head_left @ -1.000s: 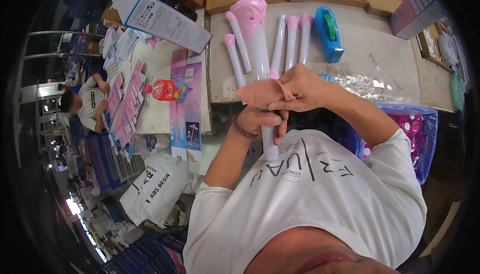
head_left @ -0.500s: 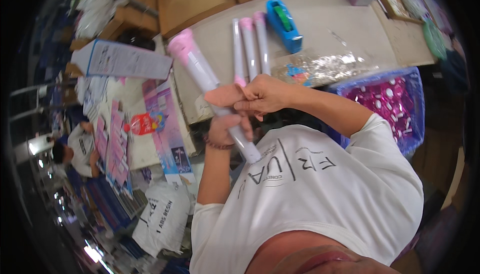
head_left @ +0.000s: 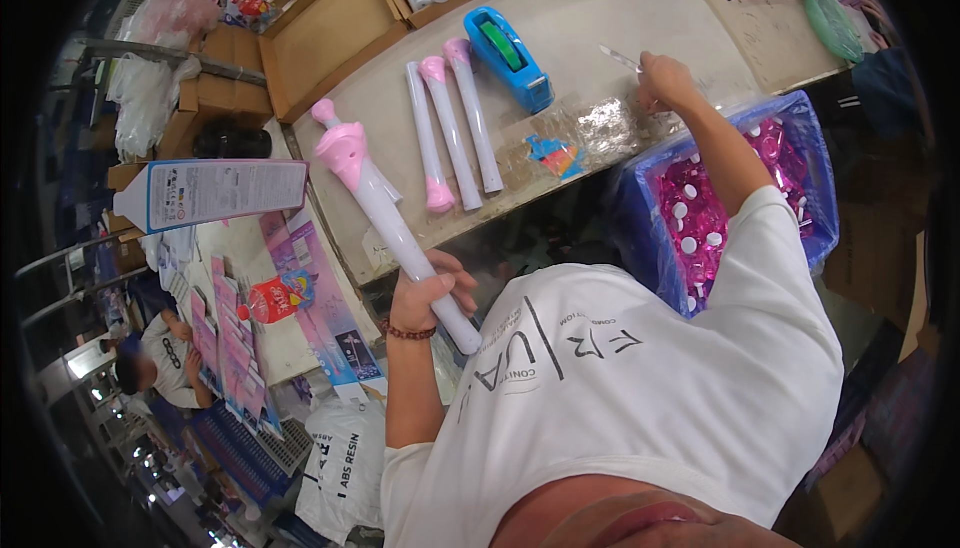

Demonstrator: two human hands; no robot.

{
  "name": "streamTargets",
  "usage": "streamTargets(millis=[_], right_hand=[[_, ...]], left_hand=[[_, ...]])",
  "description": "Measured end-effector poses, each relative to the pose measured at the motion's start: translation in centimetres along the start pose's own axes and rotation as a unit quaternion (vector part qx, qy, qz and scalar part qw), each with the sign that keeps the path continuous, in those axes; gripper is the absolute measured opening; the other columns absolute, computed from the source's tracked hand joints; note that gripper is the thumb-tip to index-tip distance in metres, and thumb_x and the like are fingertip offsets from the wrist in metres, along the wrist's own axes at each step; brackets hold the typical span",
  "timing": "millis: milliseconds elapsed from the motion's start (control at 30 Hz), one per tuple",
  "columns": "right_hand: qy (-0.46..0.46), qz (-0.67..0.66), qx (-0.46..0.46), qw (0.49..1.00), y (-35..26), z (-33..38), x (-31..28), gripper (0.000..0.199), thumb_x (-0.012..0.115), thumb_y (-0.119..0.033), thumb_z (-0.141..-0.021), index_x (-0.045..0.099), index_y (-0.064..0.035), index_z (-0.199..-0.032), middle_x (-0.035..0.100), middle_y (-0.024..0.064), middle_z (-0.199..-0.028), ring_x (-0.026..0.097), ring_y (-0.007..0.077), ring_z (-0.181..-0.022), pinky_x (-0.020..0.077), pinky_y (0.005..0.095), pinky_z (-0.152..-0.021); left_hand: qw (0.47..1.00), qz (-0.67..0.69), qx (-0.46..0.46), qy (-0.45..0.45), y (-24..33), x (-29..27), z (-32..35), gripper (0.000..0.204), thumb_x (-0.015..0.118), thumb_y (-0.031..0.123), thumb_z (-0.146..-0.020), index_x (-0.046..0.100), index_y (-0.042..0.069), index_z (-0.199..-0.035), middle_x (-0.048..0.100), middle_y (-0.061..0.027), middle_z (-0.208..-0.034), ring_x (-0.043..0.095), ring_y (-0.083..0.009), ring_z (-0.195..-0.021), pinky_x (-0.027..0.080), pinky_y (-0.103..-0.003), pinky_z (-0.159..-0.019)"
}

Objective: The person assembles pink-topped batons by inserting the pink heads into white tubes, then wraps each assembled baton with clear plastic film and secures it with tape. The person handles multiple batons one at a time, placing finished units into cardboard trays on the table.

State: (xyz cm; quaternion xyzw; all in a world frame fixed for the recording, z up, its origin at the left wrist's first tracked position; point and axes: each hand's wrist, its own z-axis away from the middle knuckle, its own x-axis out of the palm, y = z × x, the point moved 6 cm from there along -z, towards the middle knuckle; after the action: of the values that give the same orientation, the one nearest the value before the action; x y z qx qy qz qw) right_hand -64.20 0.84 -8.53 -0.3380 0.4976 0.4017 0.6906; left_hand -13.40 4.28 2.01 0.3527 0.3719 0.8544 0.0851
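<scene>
Bright, even overhead light is flooding the surface (head_left: 600,38), washing its pale top toward white at upper centre. Glare is glinting off the clear plastic wrap (head_left: 600,123) near the middle. Shadows are staying soft, darkest under the surface edge. Fisheye distortion is bending straight edges strongly toward the rim, and a black vignette is ringing the frame. The lower left is falling dim, with small point lights blooming. Focus is mostly sharp, softening at the edges.

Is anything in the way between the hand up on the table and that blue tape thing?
Nothing visible blocks it. The right hand rests on the table holding a thin clear strip, and only bare tabletop lies between it and the blue tape dispenser.
</scene>
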Motion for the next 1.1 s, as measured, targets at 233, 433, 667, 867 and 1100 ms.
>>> streamTargets(millis=[233, 433, 667, 867, 1100], right_hand=[[0.04, 0.1, -0.061, 0.992, -0.9, -3.6, 2.7, 0.021, 0.054, -0.013, -0.082, 0.063, -0.002, -0.098, 0.064, 0.0187, -0.101, 0.066, 0.0308, -0.089, 0.0536, 0.0423, -0.074], [0.026, 0.134, -0.122, 0.983, -2.2, -5.3, 2.2, 0.019, 0.054, -0.014, -0.082, 0.068, -0.003, -0.088, 0.067, 0.0182, -0.087, 0.067, 0.0328, -0.083, 0.0541, 0.0427, -0.074], [0.083, -0.246, -0.045, 0.965, -8.4, -0.1, -6.0, 0.02, 0.057, -0.013, -0.084, 0.067, -0.0064, -0.1, 0.067, 0.0099, -0.074, 0.066, 0.0266, -0.07, 0.0514, 0.0355, -0.063], [0.334, -0.274, -0.391, 0.813, -18.9, 12.2, -15.9, 0.017, 0.073, -0.013, -0.074, 0.068, -0.0129, -0.09, 0.059, 0.0011, -0.077, 0.058, 0.0187, -0.075, 0.0471, 0.0301, -0.061], [0.425, -0.244, -0.473, 0.732, -23.9, 17.3, -19.8, 0.027, 0.076, -0.013, -0.061, 0.069, -0.0203, -0.086, 0.055, -0.0044, -0.072, 0.055, 0.0159, -0.072, 0.0433, 0.03, -0.06]], left_hand=[[0.998, -0.02, -0.029, 0.043, 0.3, 1.2, 0.4, 0.028, 0.064, 0.01, -0.074, 0.057, -0.003, -0.098, 0.066, -0.0222, -0.083, 0.067, -0.0301, -0.059, 0.056, -0.04, -0.049], [0.999, 0.042, -0.01, 0.018, 0.2, 2.2, 0.4, 0.024, 0.062, 0.006, -0.079, 0.056, -0.001, -0.101, 0.067, -0.0211, -0.085, 0.067, -0.0293, -0.06, 0.055, -0.039, -0.048], [0.993, 0.111, 0.02, 0.023, 1.2, 3.8, 0.1, 0.023, 0.063, 0.007, -0.077, 0.057, 0.0, -0.098, 0.066, -0.0188, -0.08, 0.066, -0.0288, -0.057, 0.054, -0.04, -0.048], [0.996, 0.088, 0.018, -0.014, 2.0, 6.9, -1.8, 0.022, 0.061, 0.007, -0.076, 0.056, -0.001, -0.096, 0.065, -0.0193, -0.079, 0.066, -0.0287, -0.058, 0.054, -0.04, -0.047], [0.997, 0.063, 0.005, -0.035, 2.1, 8.4, -2.6, 0.022, 0.062, 0.008, -0.076, 0.056, -0.002, -0.095, 0.065, -0.0199, -0.079, 0.066, -0.0289, -0.058, 0.054, -0.04, -0.048]])
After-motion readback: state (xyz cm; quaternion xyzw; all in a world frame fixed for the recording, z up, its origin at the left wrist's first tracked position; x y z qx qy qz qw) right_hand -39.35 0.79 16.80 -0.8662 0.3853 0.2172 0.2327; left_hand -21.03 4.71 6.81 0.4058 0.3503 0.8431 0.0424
